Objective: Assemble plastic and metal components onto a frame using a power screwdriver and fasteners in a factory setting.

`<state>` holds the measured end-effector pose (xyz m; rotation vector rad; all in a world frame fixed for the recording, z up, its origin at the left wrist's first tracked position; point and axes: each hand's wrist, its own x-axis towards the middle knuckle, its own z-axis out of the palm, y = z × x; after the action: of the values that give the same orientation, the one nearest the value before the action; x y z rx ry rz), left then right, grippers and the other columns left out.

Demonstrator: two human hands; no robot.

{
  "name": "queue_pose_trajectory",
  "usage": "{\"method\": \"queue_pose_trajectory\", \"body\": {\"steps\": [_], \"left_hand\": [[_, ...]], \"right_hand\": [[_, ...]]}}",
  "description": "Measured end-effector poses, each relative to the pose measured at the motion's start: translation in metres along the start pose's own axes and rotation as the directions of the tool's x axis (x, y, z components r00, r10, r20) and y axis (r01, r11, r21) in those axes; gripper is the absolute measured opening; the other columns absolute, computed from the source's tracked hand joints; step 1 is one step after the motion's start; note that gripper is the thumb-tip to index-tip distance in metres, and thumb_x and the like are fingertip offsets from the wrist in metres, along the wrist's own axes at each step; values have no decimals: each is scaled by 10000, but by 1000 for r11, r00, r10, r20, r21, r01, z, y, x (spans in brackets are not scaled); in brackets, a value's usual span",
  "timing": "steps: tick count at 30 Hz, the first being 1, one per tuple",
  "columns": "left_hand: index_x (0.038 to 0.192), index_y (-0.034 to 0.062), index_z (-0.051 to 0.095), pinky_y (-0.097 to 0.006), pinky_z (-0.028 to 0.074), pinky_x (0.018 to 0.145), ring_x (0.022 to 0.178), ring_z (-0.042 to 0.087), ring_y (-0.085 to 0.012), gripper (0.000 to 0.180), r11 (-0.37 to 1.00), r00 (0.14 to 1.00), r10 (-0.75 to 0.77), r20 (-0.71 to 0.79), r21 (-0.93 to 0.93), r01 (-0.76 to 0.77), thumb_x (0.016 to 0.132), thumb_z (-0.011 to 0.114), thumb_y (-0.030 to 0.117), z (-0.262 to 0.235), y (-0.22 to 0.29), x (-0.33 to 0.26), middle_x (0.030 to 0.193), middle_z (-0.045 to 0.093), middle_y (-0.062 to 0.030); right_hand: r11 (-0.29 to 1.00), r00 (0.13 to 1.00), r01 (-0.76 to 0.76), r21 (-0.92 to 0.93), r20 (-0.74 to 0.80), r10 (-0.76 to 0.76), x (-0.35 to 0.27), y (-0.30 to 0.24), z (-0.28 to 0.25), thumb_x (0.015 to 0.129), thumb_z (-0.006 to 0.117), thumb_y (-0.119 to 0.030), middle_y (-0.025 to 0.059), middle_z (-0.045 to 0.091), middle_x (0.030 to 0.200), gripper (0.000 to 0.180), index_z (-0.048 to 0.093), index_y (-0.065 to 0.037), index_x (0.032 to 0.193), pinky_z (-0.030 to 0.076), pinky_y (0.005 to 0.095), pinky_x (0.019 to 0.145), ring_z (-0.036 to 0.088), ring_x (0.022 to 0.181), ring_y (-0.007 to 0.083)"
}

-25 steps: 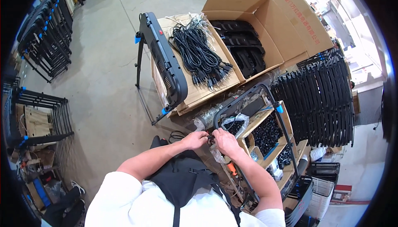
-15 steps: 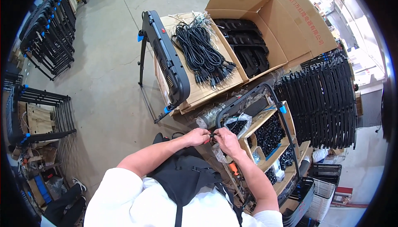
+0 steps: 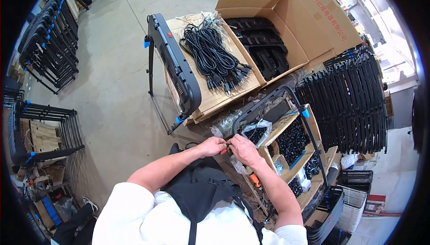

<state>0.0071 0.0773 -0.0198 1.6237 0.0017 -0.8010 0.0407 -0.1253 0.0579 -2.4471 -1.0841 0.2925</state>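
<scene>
Concrete floor (image 3: 112,88); cardboard-topped bench (image 3: 215,97); black frame racks (image 3: 49,43) around.

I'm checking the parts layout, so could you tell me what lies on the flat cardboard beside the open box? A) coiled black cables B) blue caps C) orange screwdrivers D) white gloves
A: a heap of bundled black cables lies on the flat cardboard, left of the open box.

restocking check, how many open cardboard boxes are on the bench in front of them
2: a shallow box holding a bundle of black cables, just past the hands, and a deeper open box of black plastic parts to its right. Others may be hidden beneath.
</scene>
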Motion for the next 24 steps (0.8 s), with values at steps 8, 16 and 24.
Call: {"method": "queue_pose_trajectory", "body": {"steps": [8,16,24], "left_hand": [[1010,13,725,-301,468,685,760,554,-111,295,989,997,-62,50,-132,68,974,619,286,0,1,3,840,647,-1],[1062,0,746,-309,537,793,853,645,-126,348,999,994,-39,-102,8,40,971,605,305,1,0,9,886,705,-40],[1071,11,727,-335,543,748,788,669,-156,364,952,985,-140,101,287,106,1000,598,344,-15,39,5,888,726,-52]], "right_hand": [[999,999,-42,-10,-14,42,-2,0,9,912,622,-69,160,598,943,57,618,-33,956,546,472,803,652,925,379],[866,870,-407,290,-167,464,-36,-55,24,976,649,-144,170,678,990,141,642,-75,1099,561,509,737,696,884,401],[436,447,-878,197,12,894,-44,8,145,911,707,-449,327,657,1286,669,554,-23,1404,516,534,1033,635,1221,483]]}}
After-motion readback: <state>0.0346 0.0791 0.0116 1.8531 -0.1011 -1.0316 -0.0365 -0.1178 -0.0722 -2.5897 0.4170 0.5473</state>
